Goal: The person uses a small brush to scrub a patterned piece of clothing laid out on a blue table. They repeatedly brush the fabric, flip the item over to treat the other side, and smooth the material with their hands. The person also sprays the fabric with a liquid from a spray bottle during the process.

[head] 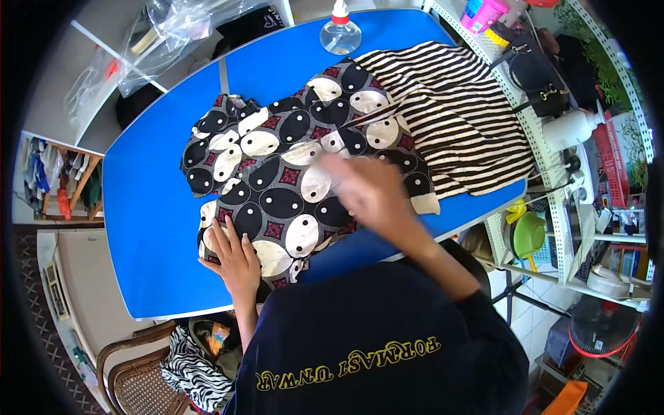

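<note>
A patterned garment [282,202] with black and cream ovals and small red diamonds is spread on a blue tabletop [150,233]. Black-and-cream striped cloth [461,119] adjoins it on the right; whether the two are one piece I cannot tell. My left hand [236,257] lies palm down on the garment's near left corner, fingers apart and holding nothing. Over the middle of the garment is my right hand [365,189], blurred and with its fingers curled. Whether it holds anything or touches the cloth cannot be made out. A narrow strip of fabric [373,114] crosses the garment near the stripes.
A clear bottle with a red collar [340,33] stands at the table's far edge. White perforated shelving [511,104] with a white pump bottle [570,129] and a green bowl [529,233] borders the right side. A cane chair [140,384] bearing zebra-striped cloth [194,371] is at lower left.
</note>
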`<state>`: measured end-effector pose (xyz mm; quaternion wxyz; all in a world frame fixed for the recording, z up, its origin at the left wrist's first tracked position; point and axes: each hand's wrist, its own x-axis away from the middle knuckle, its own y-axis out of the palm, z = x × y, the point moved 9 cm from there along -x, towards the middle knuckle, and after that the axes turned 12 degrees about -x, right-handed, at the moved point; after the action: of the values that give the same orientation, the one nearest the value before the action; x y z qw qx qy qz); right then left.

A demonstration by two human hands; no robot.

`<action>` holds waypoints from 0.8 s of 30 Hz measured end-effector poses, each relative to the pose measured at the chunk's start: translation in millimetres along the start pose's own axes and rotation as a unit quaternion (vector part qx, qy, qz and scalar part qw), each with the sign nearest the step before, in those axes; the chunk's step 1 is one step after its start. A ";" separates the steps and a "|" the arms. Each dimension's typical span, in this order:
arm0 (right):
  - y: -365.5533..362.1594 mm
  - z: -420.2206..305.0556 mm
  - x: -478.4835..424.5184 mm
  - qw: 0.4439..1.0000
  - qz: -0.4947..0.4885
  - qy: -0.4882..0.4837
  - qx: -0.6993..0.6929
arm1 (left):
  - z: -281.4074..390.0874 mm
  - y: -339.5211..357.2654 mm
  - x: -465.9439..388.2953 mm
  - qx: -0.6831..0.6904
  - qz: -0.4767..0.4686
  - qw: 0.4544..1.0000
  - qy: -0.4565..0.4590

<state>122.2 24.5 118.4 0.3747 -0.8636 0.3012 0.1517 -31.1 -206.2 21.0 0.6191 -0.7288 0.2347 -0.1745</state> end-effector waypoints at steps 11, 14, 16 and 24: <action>-68.6 133.0 -71.5 0.946 0.045 0.025 0.319 | -11.2 -32.6 -11.1 0.095 -0.096 0.991 -0.022; 2.5 72.4 -93.1 0.995 0.004 -0.066 0.076 | -14.1 -65.9 -61.4 0.153 0.092 0.984 -0.001; 54.1 34.3 -101.8 0.992 -0.063 -0.103 0.034 | -5.6 -74.2 -106.2 0.167 0.171 0.970 0.030; 15.1 128.2 -112.1 0.978 0.057 -0.038 0.197 | -9.5 12.0 -146.7 0.128 0.062 0.989 -0.025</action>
<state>21.4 156.7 78.5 0.5395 -0.7478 0.3596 0.1429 -159.4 -133.6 16.2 0.7228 -0.6314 0.2394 -0.1468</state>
